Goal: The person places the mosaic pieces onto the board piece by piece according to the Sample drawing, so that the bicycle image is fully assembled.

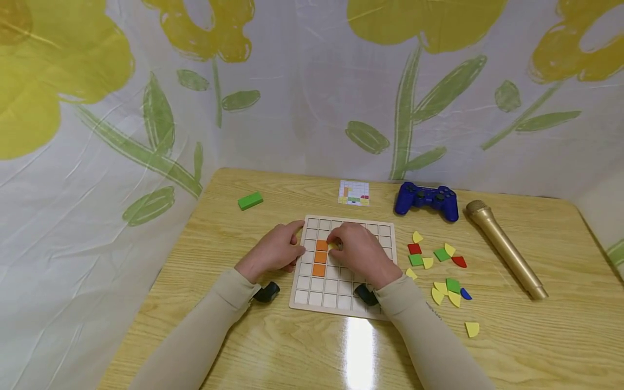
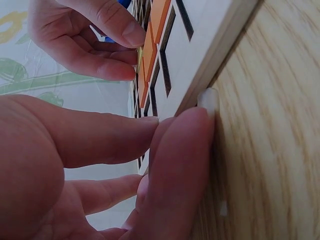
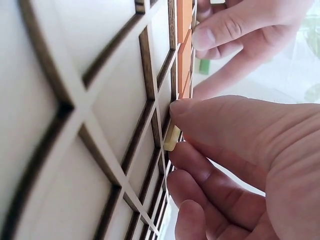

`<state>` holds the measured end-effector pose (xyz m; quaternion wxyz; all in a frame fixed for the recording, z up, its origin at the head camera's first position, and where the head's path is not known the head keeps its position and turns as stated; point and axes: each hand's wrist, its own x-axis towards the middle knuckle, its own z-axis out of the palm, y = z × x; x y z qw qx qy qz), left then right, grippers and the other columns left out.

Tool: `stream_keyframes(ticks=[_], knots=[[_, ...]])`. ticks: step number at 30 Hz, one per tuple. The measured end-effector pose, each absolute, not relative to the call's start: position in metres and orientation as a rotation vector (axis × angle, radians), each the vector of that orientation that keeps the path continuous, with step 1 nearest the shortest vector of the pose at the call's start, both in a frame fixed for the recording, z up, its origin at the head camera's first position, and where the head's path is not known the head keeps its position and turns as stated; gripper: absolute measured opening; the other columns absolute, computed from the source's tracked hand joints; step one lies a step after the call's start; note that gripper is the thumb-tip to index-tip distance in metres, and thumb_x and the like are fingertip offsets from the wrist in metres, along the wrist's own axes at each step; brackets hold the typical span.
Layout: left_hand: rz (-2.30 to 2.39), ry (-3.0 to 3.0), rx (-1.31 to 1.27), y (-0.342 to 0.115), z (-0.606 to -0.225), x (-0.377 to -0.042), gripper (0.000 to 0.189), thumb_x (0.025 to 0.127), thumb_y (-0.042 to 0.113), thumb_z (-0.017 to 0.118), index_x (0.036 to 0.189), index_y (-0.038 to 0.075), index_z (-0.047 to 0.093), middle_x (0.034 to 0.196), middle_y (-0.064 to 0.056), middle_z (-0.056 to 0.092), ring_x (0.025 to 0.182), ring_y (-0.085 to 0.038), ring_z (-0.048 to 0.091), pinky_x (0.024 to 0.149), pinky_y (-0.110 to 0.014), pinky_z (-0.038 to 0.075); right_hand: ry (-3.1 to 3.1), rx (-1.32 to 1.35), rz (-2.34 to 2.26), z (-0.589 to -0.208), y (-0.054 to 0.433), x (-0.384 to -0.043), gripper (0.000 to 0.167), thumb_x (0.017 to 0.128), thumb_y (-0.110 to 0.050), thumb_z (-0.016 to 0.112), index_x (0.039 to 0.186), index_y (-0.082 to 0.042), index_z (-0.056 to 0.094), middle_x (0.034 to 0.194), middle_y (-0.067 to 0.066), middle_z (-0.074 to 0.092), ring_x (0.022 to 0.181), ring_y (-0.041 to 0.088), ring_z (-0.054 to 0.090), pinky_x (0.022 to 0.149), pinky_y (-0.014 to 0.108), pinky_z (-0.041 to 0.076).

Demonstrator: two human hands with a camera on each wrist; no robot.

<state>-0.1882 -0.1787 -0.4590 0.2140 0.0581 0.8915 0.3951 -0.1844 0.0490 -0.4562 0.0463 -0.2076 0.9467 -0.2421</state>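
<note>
A wooden grid board (image 1: 341, 295) lies on the table, with an upright column of orange tiles (image 1: 320, 257) set in its left part. My right hand (image 1: 358, 252) hovers over the board's middle and pinches a small yellow piece (image 1: 333, 246) just right of the orange tiles. In the right wrist view the yellow piece (image 3: 171, 138) sits between thumb and fingertips, touching the board (image 3: 75, 100). My left hand (image 1: 278, 249) rests at the board's left edge; its fingertips (image 2: 170, 125) press against the side of the board (image 2: 200, 65).
Loose yellow, green, red and blue pieces (image 1: 441, 265) are scattered right of the board. At the back lie a blue gamepad (image 1: 426, 199), a pattern card (image 1: 354, 193) and a green block (image 1: 251, 200). A gold microphone (image 1: 507, 249) lies at the right.
</note>
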Motion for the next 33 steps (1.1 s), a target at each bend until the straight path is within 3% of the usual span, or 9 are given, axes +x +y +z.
stream_keyframes(ticks=[8, 18, 33], knots=[[1.113, 2.465, 0.166, -0.178, -0.458, -0.187, 0.071, 0.102, 0.009, 0.065, 0.168, 0.013, 0.038, 0.099, -0.012, 0.059, 0.060, -0.019, 0.067, 0.054, -0.030, 0.060, 2.900, -0.635, -0.723, -0.456, 0.050, -0.184, 0.013, 0.094, -0.014, 0.081, 0.106, -0.013, 0.083, 0.101, 0.001, 0.076, 0.091, 0.016, 0.067, 0.087, 0.038, 0.061], [1.109, 2.464, 0.155, -0.174, -0.456, -0.186, 0.071, 0.104, 0.010, 0.066, 0.168, 0.013, 0.037, 0.097, -0.013, 0.060, 0.062, -0.020, 0.066, 0.055, -0.031, 0.061, 2.877, -0.592, -0.755, -0.448, 0.064, -0.186, 0.021, 0.095, -0.022, 0.082, 0.113, -0.012, 0.082, 0.109, 0.002, 0.078, 0.102, 0.020, 0.071, 0.094, 0.042, 0.061], [1.110, 2.450, 0.137, -0.177, -0.458, -0.186, 0.072, 0.104, 0.011, 0.066, 0.169, 0.015, 0.035, 0.101, -0.012, 0.057, 0.068, -0.021, 0.066, 0.057, -0.031, 0.062, 2.881, -0.448, -0.809, -0.449, 0.154, -0.163, 0.021, 0.099, -0.016, 0.076, 0.119, -0.009, 0.081, 0.114, 0.006, 0.078, 0.103, 0.023, 0.073, 0.094, 0.047, 0.062]])
